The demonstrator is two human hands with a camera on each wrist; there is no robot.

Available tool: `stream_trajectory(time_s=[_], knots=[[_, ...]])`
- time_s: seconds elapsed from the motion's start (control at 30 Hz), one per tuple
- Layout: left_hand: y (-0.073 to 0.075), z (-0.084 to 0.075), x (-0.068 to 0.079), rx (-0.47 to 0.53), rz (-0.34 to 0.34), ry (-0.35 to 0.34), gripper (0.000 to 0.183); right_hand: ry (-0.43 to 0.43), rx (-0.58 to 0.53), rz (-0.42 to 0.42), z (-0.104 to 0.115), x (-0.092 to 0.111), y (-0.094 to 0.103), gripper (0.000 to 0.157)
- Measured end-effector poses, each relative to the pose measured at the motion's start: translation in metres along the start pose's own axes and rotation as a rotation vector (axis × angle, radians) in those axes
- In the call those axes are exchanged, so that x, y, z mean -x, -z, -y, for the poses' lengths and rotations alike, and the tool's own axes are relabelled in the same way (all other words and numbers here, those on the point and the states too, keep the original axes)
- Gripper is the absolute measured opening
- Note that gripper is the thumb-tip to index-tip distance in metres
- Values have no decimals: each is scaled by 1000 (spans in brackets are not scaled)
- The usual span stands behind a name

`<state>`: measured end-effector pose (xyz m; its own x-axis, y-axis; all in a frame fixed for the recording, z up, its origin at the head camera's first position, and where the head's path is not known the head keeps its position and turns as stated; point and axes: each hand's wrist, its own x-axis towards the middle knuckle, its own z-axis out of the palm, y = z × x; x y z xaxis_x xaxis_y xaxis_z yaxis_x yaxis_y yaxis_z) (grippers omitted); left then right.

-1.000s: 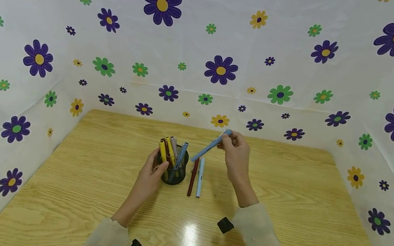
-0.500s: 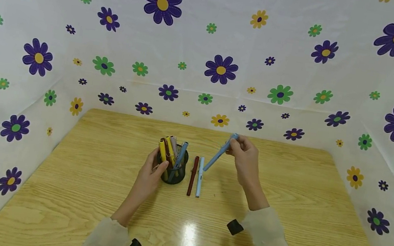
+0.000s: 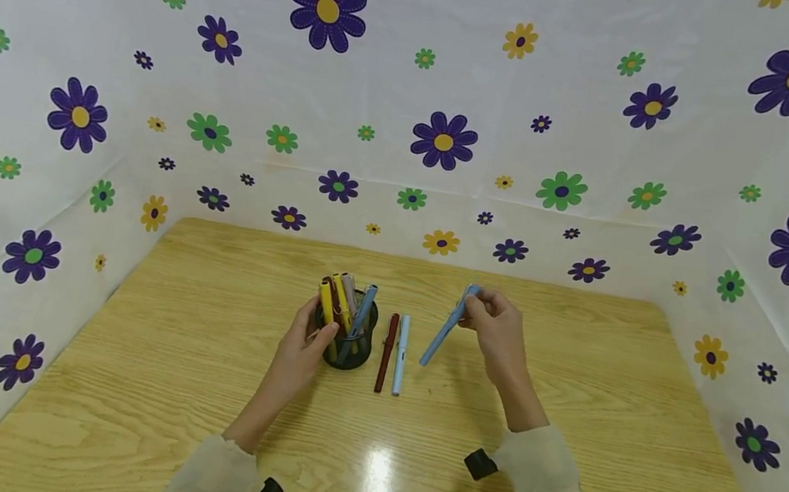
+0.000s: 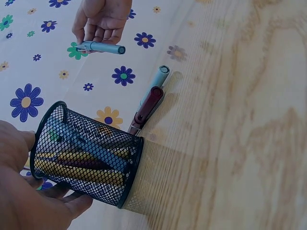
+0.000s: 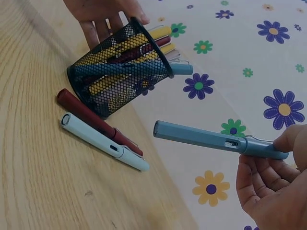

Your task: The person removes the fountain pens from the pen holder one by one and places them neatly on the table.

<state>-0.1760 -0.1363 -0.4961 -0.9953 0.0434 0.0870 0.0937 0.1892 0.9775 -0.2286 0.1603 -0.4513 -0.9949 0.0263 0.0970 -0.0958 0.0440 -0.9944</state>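
My left hand grips the side of a black mesh pen cup, thumb at its rim. Inside the cup lean several pens: yellow ones, a dark red one, a grey one and a blue one. Between thumb and fingers, my right hand pinches a blue fountain pen by its capped end, the barrel slanting down to the left above the table. Right of the cup, a dark red pen and a pale blue pen lie side by side on the wood.
The wooden table reaches back to a white cloth with printed flowers, which also rises on both sides. Black wrist cameras sit at both sleeves.
My right hand has carried the blue fountain pen rightward and lower, away from the cup, and the pen has turned steeper. My left hand stays on the cup.
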Motion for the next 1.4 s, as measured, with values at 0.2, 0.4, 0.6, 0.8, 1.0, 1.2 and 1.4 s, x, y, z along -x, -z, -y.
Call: stream_trajectory(time_s=[0.2,0.4,0.6,0.8,1.0,1.2,1.4], knots=[[0,2,0,-13,-1,-1,70,-62,18,39,-6,2,0,29],[0,2,1,-2,-7,-2,69,-97,43,73,-12,4,0,30],[1,2,1,11,-3,0,69,-140,67,107,-18,7,-1,33],[1,-1,1,18,2,0,71,-159,73,113,-26,7,-2,33],[0,0,1,14,0,-5,70,-182,87,121,-34,7,-2,32],[0,-2,1,21,-3,-9,70,-186,99,127,-37,6,-5,33],[0,-3,1,15,0,-3,71,-198,127,123,-43,5,-8,31]])
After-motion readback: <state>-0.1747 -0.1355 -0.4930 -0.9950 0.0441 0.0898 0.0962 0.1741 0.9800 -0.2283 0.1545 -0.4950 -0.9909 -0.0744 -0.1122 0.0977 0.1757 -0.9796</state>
